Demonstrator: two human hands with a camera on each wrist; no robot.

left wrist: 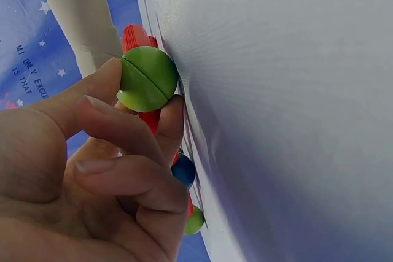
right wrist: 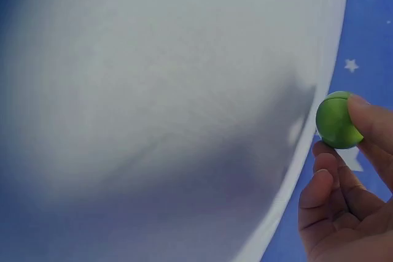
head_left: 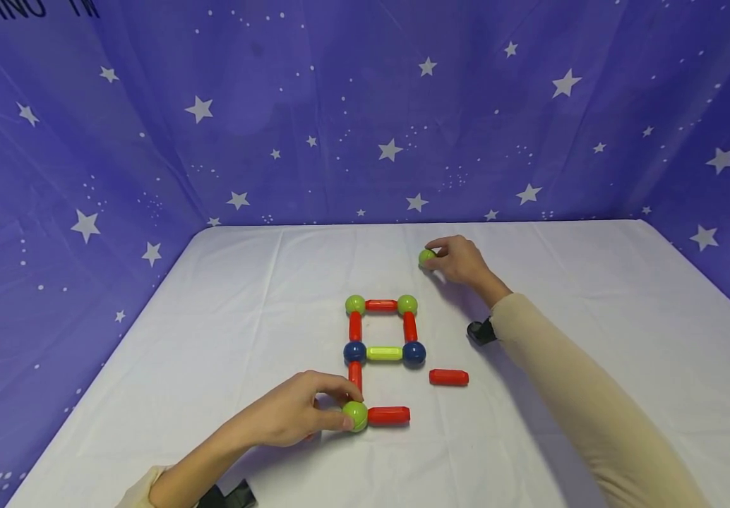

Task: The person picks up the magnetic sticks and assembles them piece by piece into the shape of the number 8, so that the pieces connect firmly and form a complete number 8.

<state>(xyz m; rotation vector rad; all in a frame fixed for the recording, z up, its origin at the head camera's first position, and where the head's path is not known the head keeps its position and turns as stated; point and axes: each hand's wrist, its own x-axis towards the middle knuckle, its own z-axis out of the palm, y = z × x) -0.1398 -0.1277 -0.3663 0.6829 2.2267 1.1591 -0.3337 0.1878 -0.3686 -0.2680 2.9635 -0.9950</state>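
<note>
My left hand [head_left: 295, 413] pinches a green ball [head_left: 356, 416] at the near left corner of a stick-and-ball figure on the white cloth. From that ball a red stick [head_left: 389, 416] points right, and another red stick [head_left: 355, 374] runs up to a blue ball [head_left: 355, 352]. Beyond it, red sticks, a yellow-green stick [head_left: 384, 353], a second blue ball [head_left: 414, 354] and two green balls form a square. Farther back on the right, my right hand [head_left: 460, 261] holds a loose green ball [right wrist: 339, 121] between thumb and fingers, apart from the figure.
A loose red stick [head_left: 449, 377] lies right of the figure. Part of something red [head_left: 310, 437] shows beneath the left hand, mostly hidden. The white-covered table [head_left: 263, 282] meets a blue star-printed curtain [head_left: 339, 113] at the back and sides.
</note>
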